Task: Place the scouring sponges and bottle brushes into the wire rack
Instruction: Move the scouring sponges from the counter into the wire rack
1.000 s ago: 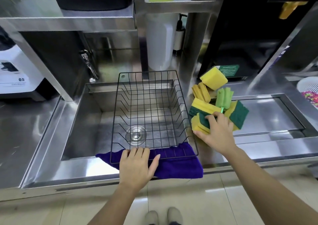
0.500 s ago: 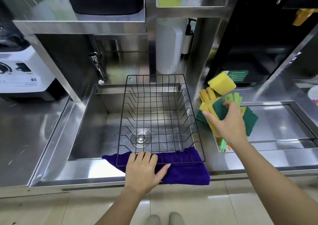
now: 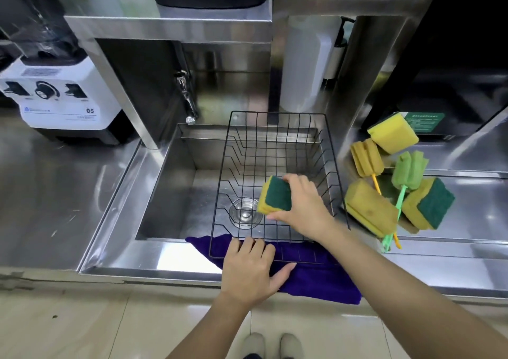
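- Your right hand [image 3: 303,207] is clamped on a sponge [image 3: 275,196], yellow with a dark green scouring face, fingers over its top edge and thumb under its near edge.
- That sponge hangs inside the wire rack [image 3: 275,185], over its right half, with the green face turned up toward you; you cannot tell whether it touches the rack's bottom wires.
- Your left hand [image 3: 248,269] lies flat and spread, holding nothing, its fingertips at the rack's near rim and its palm on the purple cloth [image 3: 319,273].
- The rack sits in the steel sink [image 3: 176,193], its near edge resting on the cloth at the sink's front lip.
- The remaining things lie in a pile on the counter to the right of the rack, well clear of both hands: a plain yellow sponge [image 3: 392,132] at the back, a yellow bottle brush [image 3: 367,157], a green bottle brush [image 3: 408,170], a large yellow sponge [image 3: 369,210] nearest the rack, and a yellow and green sponge [image 3: 428,203] on the right.
- The two brush handles point toward you, crossing near the counter's front edge.
- The white blender base [image 3: 60,103] at far left bears "05"; its smaller print is too blurred to read.
- A green label [image 3: 427,118] behind the pile carries white writing you cannot make out.
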Tool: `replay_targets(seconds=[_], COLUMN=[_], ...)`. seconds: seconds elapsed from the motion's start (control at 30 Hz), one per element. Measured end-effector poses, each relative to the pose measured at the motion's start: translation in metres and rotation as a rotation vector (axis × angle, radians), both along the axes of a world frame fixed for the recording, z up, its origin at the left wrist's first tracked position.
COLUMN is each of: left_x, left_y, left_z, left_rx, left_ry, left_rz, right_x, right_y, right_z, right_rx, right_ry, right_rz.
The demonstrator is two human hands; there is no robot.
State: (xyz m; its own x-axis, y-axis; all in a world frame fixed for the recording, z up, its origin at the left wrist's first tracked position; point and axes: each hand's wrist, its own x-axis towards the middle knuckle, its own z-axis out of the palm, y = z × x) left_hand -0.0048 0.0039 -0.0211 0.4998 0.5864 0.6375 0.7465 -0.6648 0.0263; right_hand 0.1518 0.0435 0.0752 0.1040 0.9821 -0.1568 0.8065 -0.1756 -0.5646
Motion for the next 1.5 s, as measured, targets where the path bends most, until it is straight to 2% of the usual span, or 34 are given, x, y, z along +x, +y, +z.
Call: replay_targets(seconds=[0.1, 0.27, 0.53, 0.93, 1.07, 1.13, 1.27, 1.37, 1.43, 1.5], left_x=[0.001, 0.001, 0.001, 0.001, 0.001, 0.002, 0.009, 0.01, 0.009, 0.008], left_y=[-0.001, -0.002, -0.003, -0.002, -0.003, -0.004, -0.007, -0.006, -0.005, -0.004], left_z=[0.001, 0.0, 0.004, 0.006, 0.006, 0.006, 0.007, 0.007, 0.007, 0.007], left_rx=[-0.001, 0.003, -0.002, -0.009, -0.016, -0.016, -0.054, -0.07, -0.066, -0.062], left_ry=[-0.011, -0.019, -0.032, -0.015, -0.005, 0.011, 0.042, 0.063, 0.071, 0.073], left_rz=[0.005, 0.001, -0.012, -0.004, -0.026, -0.038, -0.061, -0.051, -0.062, -0.069], right_x=[-0.01, -0.026, -0.025, -0.012, -0.005, -0.003, 0.018, 0.046, 0.068, 0.09], right_y=[0.005, 0.009, 0.015, 0.008, 0.0, -0.003, -0.007, -0.011, -0.016, -0.023], right_z=[-0.015, -0.03, -0.032, -0.028, -0.025, -0.02, -0.003, 0.008, 0.008, 0.004], right_rx=[-0.096, -0.199, -0.392, -0.258, -0.304, -0.237, 0.125, 0.311, 0.326, 0.203], right_ry=[-0.058, 0.034, 0.099, 0.236, 0.17, 0.102, 0.035, -0.046, -0.083, -0.043], right_rz=[0.097, 0.081, 0.218, 0.166, 0.196, 0.15, -0.085, -0.274, -0.405, -0.558])
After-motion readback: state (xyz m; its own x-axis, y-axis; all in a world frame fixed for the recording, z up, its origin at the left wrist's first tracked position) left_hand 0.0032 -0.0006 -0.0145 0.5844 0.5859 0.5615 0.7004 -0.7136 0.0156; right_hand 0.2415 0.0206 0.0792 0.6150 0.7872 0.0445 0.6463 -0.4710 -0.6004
